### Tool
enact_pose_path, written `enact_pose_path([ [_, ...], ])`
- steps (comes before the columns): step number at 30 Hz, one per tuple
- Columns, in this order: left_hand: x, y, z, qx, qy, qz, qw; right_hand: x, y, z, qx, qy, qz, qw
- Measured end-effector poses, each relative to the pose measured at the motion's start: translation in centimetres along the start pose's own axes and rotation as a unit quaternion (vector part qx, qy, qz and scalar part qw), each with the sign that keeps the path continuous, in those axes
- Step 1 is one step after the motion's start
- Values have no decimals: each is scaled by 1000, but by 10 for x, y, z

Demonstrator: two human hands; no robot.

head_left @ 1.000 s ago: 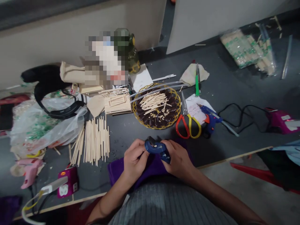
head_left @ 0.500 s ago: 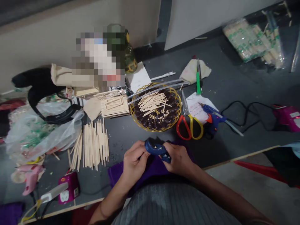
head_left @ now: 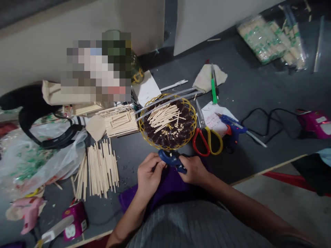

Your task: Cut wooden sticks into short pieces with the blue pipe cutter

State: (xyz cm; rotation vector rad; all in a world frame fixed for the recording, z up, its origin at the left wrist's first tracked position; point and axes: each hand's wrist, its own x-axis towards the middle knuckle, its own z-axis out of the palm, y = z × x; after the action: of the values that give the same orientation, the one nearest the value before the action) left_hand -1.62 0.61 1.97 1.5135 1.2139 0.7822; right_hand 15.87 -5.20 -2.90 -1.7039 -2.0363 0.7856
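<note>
My right hand (head_left: 195,169) is wrapped round a dark blue hand cutter (head_left: 169,159) with a curved head, in front of my body. My left hand (head_left: 150,174) is closed in a pinch against the cutter's head; what its fingertips hold is hidden. A small pale bit shows in the opening of the head. Just beyond both hands stands a brown woven basket (head_left: 143,137) with a gold rim. Inside it lie a pile of cut wooden sticks (head_left: 164,115) and many tiny pale pieces (head_left: 172,131). Under my hands lies a purple cloth (head_left: 129,198).
Longer wooden sticks (head_left: 102,168) lie to the left, below a stick panel (head_left: 121,122). Scissors (head_left: 208,141) and a blue glue gun (head_left: 231,127) lie right of the basket. A pink glue gun (head_left: 29,210) and plastic bags (head_left: 43,155) are far left. Bagged sticks (head_left: 266,41) lie back right.
The view has shifted slightly, so most table items sit further left. The cutter's head has tilted a little, and a pale bit now shows in it. Both hands keep their grip.
</note>
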Motion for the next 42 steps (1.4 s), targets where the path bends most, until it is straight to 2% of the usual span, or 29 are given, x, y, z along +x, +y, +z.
enact_pose_path([
  [5, 3, -10, 4, -57, 20, -31, 998, 6, 1, 1, -2, 7, 9, 1000],
  [9, -2, -14, 8, -119, 7, -75, 990, 6, -2, -1, -8, -4, 31, 999],
  [15, -9, -12, 6, -138, 32, -72, 987, -1, -13, -9, -7, -31, 63, 997],
  [22, -27, -8, 1, -187, 44, -73, 979, -25, -36, -21, 32, -20, 70, 997],
  [25, -35, -4, -2, -188, 30, -56, 980, -31, -40, -23, 24, -22, 71, 997],
  [29, -42, 2, -6, -141, 11, -4, 990, -34, -42, -23, 1, -20, 62, 998],
  [35, -49, 13, -8, -75, 12, 44, 996, -37, -47, -22, -10, -13, 51, 999],
  [42, -54, 14, -7, -43, 10, 79, 996, -39, -48, -21, 7, -11, 53, 999],
])
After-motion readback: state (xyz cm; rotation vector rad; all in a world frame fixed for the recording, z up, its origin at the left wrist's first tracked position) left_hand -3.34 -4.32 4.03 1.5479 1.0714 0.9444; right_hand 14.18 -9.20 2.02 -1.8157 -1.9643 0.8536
